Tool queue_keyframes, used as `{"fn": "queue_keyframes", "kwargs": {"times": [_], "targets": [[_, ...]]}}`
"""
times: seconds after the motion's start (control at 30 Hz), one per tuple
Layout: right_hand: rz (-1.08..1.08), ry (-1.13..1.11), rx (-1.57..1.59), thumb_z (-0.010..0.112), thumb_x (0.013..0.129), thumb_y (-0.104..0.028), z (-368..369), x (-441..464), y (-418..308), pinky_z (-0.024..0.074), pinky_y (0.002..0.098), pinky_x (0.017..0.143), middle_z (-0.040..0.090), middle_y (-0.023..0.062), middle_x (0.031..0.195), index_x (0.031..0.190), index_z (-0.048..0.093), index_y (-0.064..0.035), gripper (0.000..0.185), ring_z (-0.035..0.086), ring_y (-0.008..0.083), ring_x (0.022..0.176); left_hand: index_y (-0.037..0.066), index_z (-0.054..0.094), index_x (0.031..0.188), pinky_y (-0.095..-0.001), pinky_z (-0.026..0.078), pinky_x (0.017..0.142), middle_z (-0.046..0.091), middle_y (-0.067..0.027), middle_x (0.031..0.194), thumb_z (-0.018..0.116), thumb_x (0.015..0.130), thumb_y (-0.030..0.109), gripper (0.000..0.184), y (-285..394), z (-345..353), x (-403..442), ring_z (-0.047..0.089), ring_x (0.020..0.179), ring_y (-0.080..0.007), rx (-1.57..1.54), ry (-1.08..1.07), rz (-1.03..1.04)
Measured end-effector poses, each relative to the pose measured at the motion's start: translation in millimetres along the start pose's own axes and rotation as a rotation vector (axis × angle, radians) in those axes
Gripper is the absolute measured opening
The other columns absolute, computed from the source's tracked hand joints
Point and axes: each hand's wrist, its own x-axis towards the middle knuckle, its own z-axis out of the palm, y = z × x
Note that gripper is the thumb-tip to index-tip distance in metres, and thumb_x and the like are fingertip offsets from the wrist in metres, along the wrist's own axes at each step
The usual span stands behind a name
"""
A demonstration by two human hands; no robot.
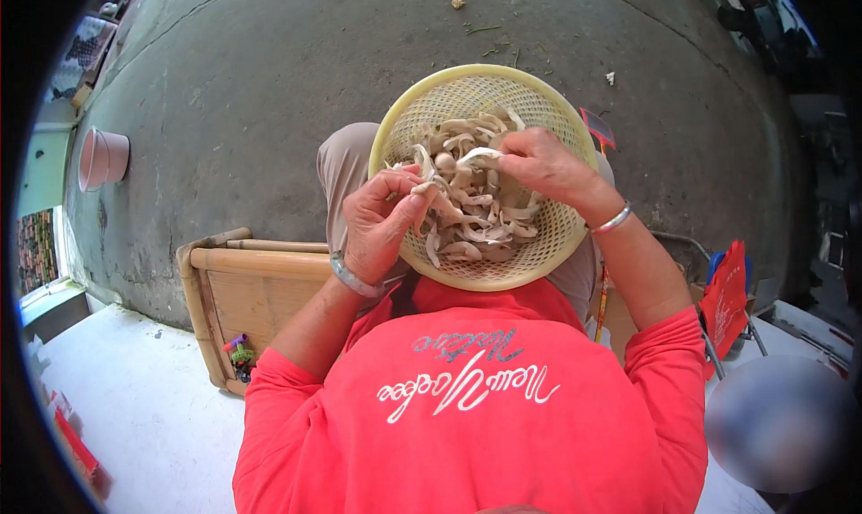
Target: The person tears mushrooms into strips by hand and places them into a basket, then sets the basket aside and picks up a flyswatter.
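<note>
A pale yellow plastic basket (549, 261) with mesh walls rests on my lap, holding a heap of torn oyster mushrooms (485, 218). Over the basket's left side, my left hand (382, 213) pinches a mushroom piece between thumb and fingers. My right hand (548, 164), at the upper right of the heap, grips a white mushroom strip (480, 155) that points left. The two hands are a short way apart above the pile. A bangle circles each wrist.
On my left stands a bamboo bench (260, 285) with a small colourful toy (240, 352) on it. A pink bucket (103, 159) is farther left. A red bag (725, 303) hangs at right. Scraps (483, 29) dot the concrete floor ahead.
</note>
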Motion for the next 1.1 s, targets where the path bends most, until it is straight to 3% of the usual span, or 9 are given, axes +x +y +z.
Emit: {"fn": "queue_keyframes", "kwargs": {"times": [0.1, 0.33, 0.5, 0.63, 0.73, 0.83, 0.9, 1.03, 1.1], "targets": [[0.206, -0.119, 0.447, 0.055, 0.084, -0.022, -4, -18, -5, 0.0513, 0.0285, 0.065, 0.066, 0.0069, 0.082, 0.084, 0.066, -0.0005, 0.024, 0.062, 0.0132, 0.076, 0.000, 0.063, 0.088, -0.0324, 0.040, 0.096, 0.063, -0.0066, 0.091, 0.064, 0.085, 0.003, 0.003, 0, 9, 0, 0.056, 0.098, -0.0152, -0.023, 0.072, -0.050], [0.278, -0.043, 0.840, 0.055, 0.088, -0.028, -1, -40, 3, 0.0510, 0.0260, 0.068, 0.066, 0.0070, 0.093, 0.105, 0.062, 0.0017, 0.035, 0.063, 0.0120, 0.079, -0.002, 0.062, 0.094, -0.0233, 0.046, 0.082, 0.062, -0.0088, 0.100, 0.064, 0.086, 0.004, 0.010, -6, 14, 5, 0.056, 0.095, -0.0102, -0.040, 0.116, -0.082], [-0.009, 0.289, 0.346, 0.056, 0.088, -0.022, -12, -49, 18, 0.0503, 0.0276, 0.067, 0.067, 0.0106, 0.090, 0.104, 0.063, -0.0001, 0.029, 0.064, 0.0146, 0.076, -0.003, 0.062, 0.097, -0.0192, 0.047, 0.067, 0.063, -0.0050, 0.091, 0.063, 0.088, 0.006, 0.013, 3, 27, 16, 0.056, 0.078, -0.0058, -0.155, 0.139, -0.126], [-0.041, 0.231, 0.097, 0.060, 0.083, -0.018, -8, -60, 32, 0.0511, 0.0329, 0.072, 0.065, 0.0139, 0.090, 0.105, 0.062, -0.0008, 0.028, 0.065, 0.0193, 0.080, -0.003, 0.062, 0.097, -0.0188, 0.046, 0.065, 0.063, -0.0035, 0.089, 0.064, 0.088, 0.007, 0.014, 11, 35, 27, 0.055, 0.075, -0.0049, -0.144, 0.086, -0.137], [-0.149, 0.127, -0.370, 0.061, 0.076, -0.005, 9, -62, 31, 0.0483, 0.0391, 0.081, 0.065, 0.0119, 0.093, 0.103, 0.062, -0.0032, 0.027, 0.061, 0.0314, 0.089, -0.002, 0.062, 0.100, -0.0186, 0.047, 0.067, 0.063, -0.0046, 0.091, 0.063, 0.089, 0.008, 0.015, 15, 44, 34, 0.056, 0.081, -0.0056, -0.088, -0.003, -0.146], [-0.117, -0.039, -0.643, 0.062, 0.074, -0.005, 15, -60, 25, 0.0467, 0.0377, 0.085, 0.063, 0.0102, 0.097, 0.103, 0.061, -0.0047, 0.030, 0.059, 0.0295, 0.095, -0.002, 0.061, 0.105, -0.0240, 0.048, 0.074, 0.063, -0.0076, 0.098, 0.062, 0.087, 0.005, 0.019, 9, 47, 40, 0.057, 0.090, -0.0107, -0.128, -0.130, -0.014], [-0.081, -0.133, -0.686, 0.062, 0.073, -0.005, 16, -53, 24, 0.0461, 0.0378, 0.085, 0.063, 0.0105, 0.097, 0.105, 0.061, -0.0055, 0.032, 0.058, 0.0296, 0.096, 0.001, 0.057, 0.118, -0.0283, 0.047, 0.088, 0.050, -0.0083, 0.129, 0.056, 0.090, 0.001, 0.028, 1, 34, 42, 0.055, 0.110, -0.0144, 0.262, -0.332, 0.144], [-0.105, -0.148, -0.788, 0.061, 0.074, -0.009, 21, -52, 28, 0.0470, 0.0385, 0.082, 0.063, 0.0127, 0.095, 0.093, 0.065, -0.0060, 0.020, 0.060, 0.0286, 0.096, 0.000, 0.056, 0.117, -0.0307, 0.048, 0.087, 0.054, -0.0098, 0.122, 0.056, 0.088, 0.000, 0.029, 4, 25, 30, 0.054, 0.108, -0.0151, 0.282, -0.263, -0.053], [-0.084, -0.209, -0.813, 0.061, 0.074, -0.009, 17, -49, 23, 0.0475, 0.0387, 0.080, 0.063, 0.0130, 0.093, 0.090, 0.066, -0.0057, 0.017, 0.060, 0.0289, 0.094, -0.001, 0.055, 0.116, -0.0304, 0.048, 0.082, 0.056, -0.0128, 0.114, 0.059, 0.085, 0.002, 0.031, 7, 18, 27, 0.057, 0.101, -0.0178, 0.648, -0.341, -0.030]]}}
